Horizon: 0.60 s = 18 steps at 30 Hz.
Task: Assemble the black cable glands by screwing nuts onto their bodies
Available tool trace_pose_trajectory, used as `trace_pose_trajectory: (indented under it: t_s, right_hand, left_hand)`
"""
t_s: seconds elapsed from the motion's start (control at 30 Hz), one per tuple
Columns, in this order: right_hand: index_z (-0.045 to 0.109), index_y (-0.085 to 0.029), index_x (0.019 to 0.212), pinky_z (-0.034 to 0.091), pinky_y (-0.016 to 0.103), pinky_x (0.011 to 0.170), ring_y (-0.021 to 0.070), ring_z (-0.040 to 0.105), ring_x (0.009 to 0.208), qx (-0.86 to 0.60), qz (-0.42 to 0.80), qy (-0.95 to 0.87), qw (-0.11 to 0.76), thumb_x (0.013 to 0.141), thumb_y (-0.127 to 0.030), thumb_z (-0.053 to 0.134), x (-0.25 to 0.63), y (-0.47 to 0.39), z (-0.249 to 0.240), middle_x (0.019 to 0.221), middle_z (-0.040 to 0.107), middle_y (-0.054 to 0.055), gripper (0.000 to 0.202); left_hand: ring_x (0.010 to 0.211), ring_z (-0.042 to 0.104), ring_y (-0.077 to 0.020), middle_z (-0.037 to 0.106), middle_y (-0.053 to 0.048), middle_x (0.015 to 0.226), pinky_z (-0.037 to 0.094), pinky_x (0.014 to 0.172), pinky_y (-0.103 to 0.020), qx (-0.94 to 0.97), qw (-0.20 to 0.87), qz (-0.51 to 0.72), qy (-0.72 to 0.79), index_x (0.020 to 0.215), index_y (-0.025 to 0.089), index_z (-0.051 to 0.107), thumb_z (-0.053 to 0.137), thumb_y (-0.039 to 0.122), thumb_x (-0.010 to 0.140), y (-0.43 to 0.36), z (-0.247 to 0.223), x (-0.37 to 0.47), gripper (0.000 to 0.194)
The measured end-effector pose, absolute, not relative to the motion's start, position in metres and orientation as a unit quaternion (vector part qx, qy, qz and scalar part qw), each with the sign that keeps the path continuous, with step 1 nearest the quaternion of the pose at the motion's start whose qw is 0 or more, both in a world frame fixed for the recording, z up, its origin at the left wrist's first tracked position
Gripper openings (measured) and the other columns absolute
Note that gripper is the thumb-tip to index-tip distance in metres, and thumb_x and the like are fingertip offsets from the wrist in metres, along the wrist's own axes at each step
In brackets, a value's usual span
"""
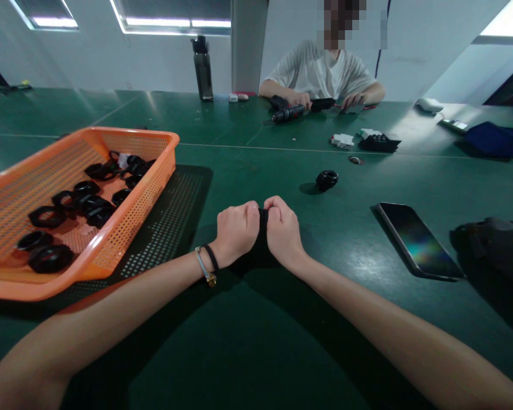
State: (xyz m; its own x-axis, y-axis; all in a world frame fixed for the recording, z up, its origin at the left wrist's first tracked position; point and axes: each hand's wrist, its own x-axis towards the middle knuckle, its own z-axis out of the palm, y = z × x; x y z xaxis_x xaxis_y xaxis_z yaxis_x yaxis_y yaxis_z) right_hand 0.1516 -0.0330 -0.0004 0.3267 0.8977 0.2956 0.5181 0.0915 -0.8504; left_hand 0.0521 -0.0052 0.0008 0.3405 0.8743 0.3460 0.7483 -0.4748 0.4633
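My left hand (238,230) and my right hand (283,230) are closed side by side above the green table (248,176). Between them a strip of something black shows, mostly hidden by the fingers, and I cannot make out what it is. A black ring-shaped part (326,180) lies on the table beyond my right hand. To the left stands an orange perforated basket (154,196) with several black ring-shaped parts (51,258) inside.
A phone (416,240) and a dark item (496,245) lie at the right. Across the table a person (320,71) handles a power drill (288,113). A dark bottle (203,71) stands at the back; small white and black parts (379,142) lie at the back right.
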Motion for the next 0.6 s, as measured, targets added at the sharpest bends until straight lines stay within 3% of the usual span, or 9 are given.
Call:
trace_pose_trajectory:
  t_s: [0.27,0.6]
  right_hand:
    - [0.037,-0.024,0.063,0.03,0.029,0.055,0.0154,0.041,0.055,-0.626,0.194,-0.537,0.531,0.076,-0.021,0.028,0.151,-0.032,-0.005,0.057,0.044,-0.002,0.016]
    - [0.042,-0.023,0.073,0.028,0.026,0.048,0.0123,0.041,0.044,-0.558,-0.003,-0.664,0.497,0.079,-0.022,0.029,0.172,-0.018,-0.016,0.053,0.045,-0.003,0.014]
  left_hand:
    - [0.053,0.054,-0.0174,0.061,-0.005,0.058,0.027,0.052,-0.028,0.828,0.079,0.289,0.474,0.073,0.016,0.061,0.02,0.024,0.087,-0.003,0.001,0.051,0.044]
    - [0.057,0.048,-0.0145,0.051,-0.001,0.058,0.034,0.054,-0.025,0.758,0.305,0.354,0.455,0.064,0.019,0.048,0.024,0.032,0.089,0.003,-0.004,0.057,0.037]
